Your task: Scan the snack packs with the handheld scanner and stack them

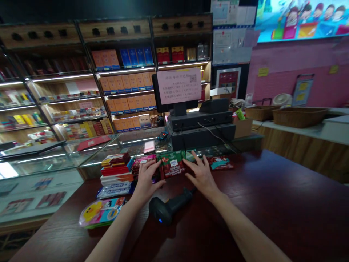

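A red and green packet (171, 165) printed with almond wording lies at the back of the dark table, between my two hands. My left hand (147, 182) is at its left edge, fingers spread and thumb apart. At the packet's right edge is my right hand (203, 178), also with fingers spread; whether the fingertips touch the packet is hard to tell. A black barcode scanner (169, 207) with a small blue light rests just in front of the hands. Pink packets (141, 163) lie behind my left hand, and a red and teal packet (220, 163) is to the right of my right hand.
Left on the table are stacked boxes (116, 169), a blue-white packet (116, 190) and a colourful duck package (102, 211). Beyond stands a cash register (200, 120) with a paper sign (178, 85). A glass counter (100, 156) borders the table; stocked shelves rise behind.
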The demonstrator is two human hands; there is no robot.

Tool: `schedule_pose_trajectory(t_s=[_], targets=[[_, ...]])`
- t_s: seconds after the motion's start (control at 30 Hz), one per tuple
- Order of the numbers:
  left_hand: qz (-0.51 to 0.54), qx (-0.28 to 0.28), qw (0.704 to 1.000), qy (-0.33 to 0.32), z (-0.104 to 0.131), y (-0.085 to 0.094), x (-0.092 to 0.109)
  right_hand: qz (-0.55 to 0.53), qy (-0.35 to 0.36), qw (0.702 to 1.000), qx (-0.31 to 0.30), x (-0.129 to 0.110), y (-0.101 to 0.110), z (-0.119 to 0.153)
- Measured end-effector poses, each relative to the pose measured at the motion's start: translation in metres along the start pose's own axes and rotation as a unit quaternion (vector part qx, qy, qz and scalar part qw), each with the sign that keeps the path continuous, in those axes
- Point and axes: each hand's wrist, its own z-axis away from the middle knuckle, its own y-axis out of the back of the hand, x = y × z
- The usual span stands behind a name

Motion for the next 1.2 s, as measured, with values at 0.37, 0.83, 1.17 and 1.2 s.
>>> schedule_pose_trajectory(t_s=[0.37, 0.83, 1.17, 1.2], targets=[[-0.077, -0.002, 0.993, -0.086, -0.032, -0.026, 0.04, 0.075, 0.0, 0.997, 0.006, 0.035, 0.034, 0.016], [-0.011, -0.083, 0.994, -0.074, -0.085, -0.111, 0.084, 0.145, -0.023, 0.989, -0.01, 0.116, 0.075, 0.035], [0.002, -0.131, 0.99, -0.052, -0.113, -0.164, 0.11, 0.154, -0.066, 0.984, -0.064, 0.171, 0.074, 0.045], [0.002, -0.136, 0.989, -0.05, -0.115, -0.169, 0.111, 0.152, -0.068, 0.984, -0.068, 0.176, 0.073, 0.046]])
